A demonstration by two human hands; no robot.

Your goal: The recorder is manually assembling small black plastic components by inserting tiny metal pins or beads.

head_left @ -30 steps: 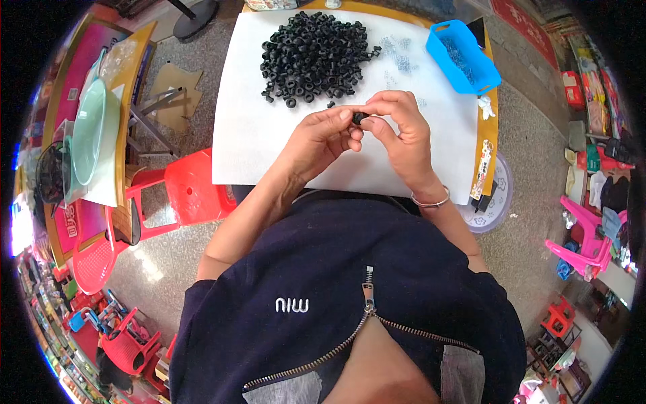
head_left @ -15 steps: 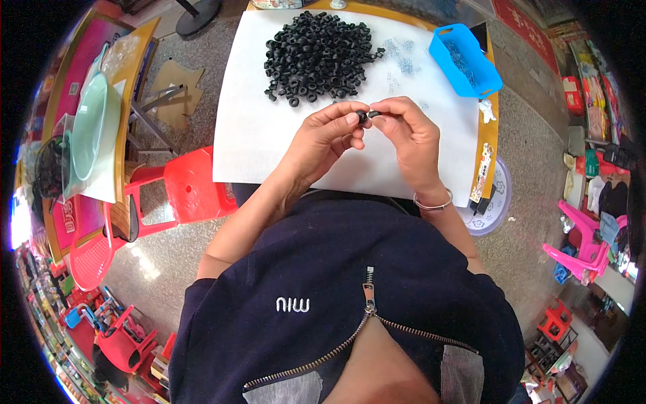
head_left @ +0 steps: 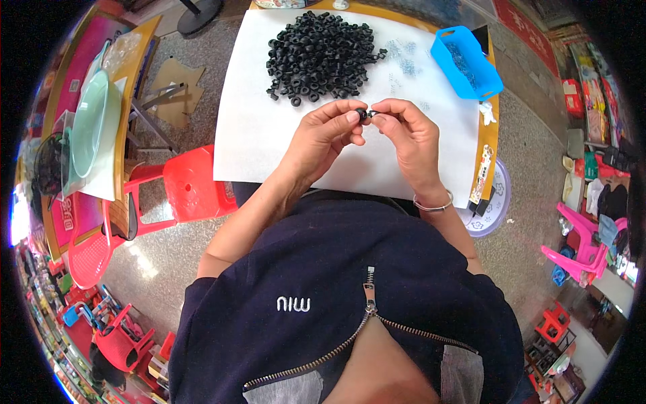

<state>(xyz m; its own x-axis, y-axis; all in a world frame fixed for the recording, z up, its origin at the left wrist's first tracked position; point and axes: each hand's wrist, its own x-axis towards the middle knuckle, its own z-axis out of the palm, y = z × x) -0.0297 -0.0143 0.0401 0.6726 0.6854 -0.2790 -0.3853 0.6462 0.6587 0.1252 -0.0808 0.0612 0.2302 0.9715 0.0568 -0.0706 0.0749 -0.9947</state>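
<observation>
Between thumb and fingers my left hand (head_left: 331, 129) pinches a small round black part (head_left: 362, 114), which looks like a plastic or rubber ring. My right hand (head_left: 409, 131), with a bangle at the wrist, is closed at the fingertips on another small dark piece (head_left: 373, 114) right beside it. The two pieces meet or nearly meet; the exact contact is too small to make out. Both hands are held over the near part of the white table sheet (head_left: 269, 145). Beyond them lies a big heap of similar black parts (head_left: 319, 57).
A blue basket (head_left: 441, 57) with tiny clear pieces stands at the table's far right, and similar pieces (head_left: 406, 66) lie scattered beside the heap. To the left are a red stool (head_left: 192, 185) and a side table with a pale green basin (head_left: 94, 128).
My hands stay almost in place. The small dark piece in my right fingertips has shifted slightly against the black part in my left hand.
</observation>
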